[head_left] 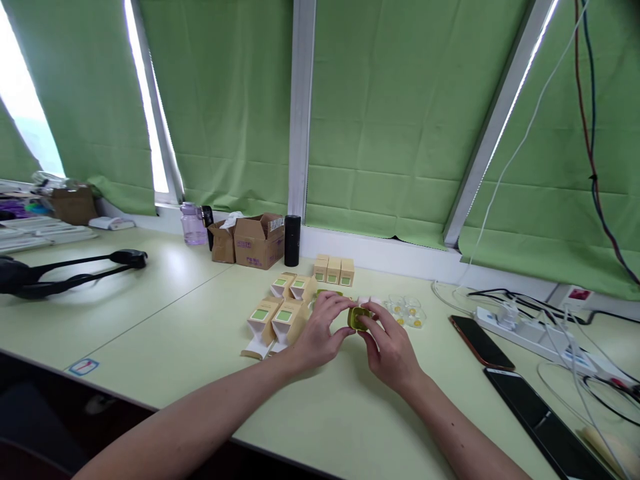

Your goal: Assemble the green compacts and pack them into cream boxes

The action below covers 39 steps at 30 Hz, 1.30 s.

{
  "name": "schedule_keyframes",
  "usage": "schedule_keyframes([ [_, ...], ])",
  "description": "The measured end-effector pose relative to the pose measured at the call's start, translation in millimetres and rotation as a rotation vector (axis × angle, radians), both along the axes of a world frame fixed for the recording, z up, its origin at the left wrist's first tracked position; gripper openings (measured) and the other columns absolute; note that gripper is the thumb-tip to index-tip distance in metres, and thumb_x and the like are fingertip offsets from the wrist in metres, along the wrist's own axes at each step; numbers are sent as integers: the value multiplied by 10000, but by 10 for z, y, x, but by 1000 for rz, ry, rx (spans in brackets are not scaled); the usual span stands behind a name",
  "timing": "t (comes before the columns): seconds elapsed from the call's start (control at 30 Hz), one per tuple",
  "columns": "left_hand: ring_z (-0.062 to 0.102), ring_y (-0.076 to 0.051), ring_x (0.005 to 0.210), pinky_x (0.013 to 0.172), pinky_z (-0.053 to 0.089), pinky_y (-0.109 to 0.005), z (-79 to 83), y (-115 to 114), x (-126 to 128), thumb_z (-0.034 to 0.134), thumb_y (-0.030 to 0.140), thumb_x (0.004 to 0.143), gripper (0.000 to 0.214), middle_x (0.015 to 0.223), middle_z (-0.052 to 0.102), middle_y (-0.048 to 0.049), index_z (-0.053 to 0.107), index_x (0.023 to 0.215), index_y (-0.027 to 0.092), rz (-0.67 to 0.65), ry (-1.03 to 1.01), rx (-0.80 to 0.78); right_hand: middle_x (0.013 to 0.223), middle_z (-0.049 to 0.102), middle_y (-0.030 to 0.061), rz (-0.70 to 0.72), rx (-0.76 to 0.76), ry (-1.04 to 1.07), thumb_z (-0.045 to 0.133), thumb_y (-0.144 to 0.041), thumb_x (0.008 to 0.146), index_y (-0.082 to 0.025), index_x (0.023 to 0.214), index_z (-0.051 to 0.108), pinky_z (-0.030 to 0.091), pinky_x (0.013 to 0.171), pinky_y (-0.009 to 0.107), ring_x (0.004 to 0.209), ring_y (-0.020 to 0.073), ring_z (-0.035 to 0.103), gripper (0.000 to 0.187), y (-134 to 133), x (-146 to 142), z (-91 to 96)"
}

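Between both hands, a little above the table, is a small green square cup [359,319] with its hollow side turned toward me. My left hand [324,330] pinches its left edge between thumb and fingers. On the other side my right hand [393,343] grips the cup, with a finger reaching into the hollow. Left of my hands stand several opened tan cartons [284,313] with green labels and unfolded flaps. Behind them is a row of 3 closed tan boxes [333,270]. Clear plastic cups with yellow bits [407,312] lie beyond my right hand, and a white item behind it is partly hidden.
At the right are a phone [481,341], a black tablet [545,420] and a white power strip [533,337] with tangled cables. Along the back stand a cardboard box [257,241], a black cylinder [292,241] and a purple bottle [193,225]. A black strapped object [75,272] lies left.
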<state>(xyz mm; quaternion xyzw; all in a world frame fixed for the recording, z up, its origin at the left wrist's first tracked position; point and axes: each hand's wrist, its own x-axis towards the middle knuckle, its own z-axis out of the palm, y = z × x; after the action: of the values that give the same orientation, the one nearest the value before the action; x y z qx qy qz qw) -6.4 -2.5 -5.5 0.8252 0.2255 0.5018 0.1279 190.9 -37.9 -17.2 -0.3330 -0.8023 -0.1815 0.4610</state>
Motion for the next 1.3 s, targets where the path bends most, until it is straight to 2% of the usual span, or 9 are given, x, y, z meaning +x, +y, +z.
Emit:
schedule_keyframes([
  [0.3,495,-286,1224,1042,477,-514,-2,-1,1,687,152,908,400,1217,654,-102,606,1290,238,-2,-15,7,1332,567,194,2,-25,-25,470,-52,961,-212,1310,568,618,855,453,1158,300,641,396,25,-16,-8],
  [0.6,492,-274,1224,1040,482,-492,27,-22,6,694,170,913,413,1224,655,-99,606,1308,246,-10,-39,36,1330,602,172,27,0,47,519,-56,957,-229,1274,584,607,936,467,1227,294,629,367,20,4,-27],
  [0.9,499,-271,1214,1031,487,-483,21,-20,6,700,176,912,408,1211,660,-101,609,1305,234,-9,-39,35,1321,606,178,36,-11,58,522,-66,954,-221,1240,625,614,904,446,1185,289,655,340,14,0,-22],
  [1.3,505,-273,1208,1021,493,-487,-10,9,-1,712,170,903,428,1209,656,-97,605,1310,246,5,-40,42,1361,562,190,60,-39,29,485,-38,963,-212,1236,596,600,905,444,1201,286,633,342,35,-3,-25],
])
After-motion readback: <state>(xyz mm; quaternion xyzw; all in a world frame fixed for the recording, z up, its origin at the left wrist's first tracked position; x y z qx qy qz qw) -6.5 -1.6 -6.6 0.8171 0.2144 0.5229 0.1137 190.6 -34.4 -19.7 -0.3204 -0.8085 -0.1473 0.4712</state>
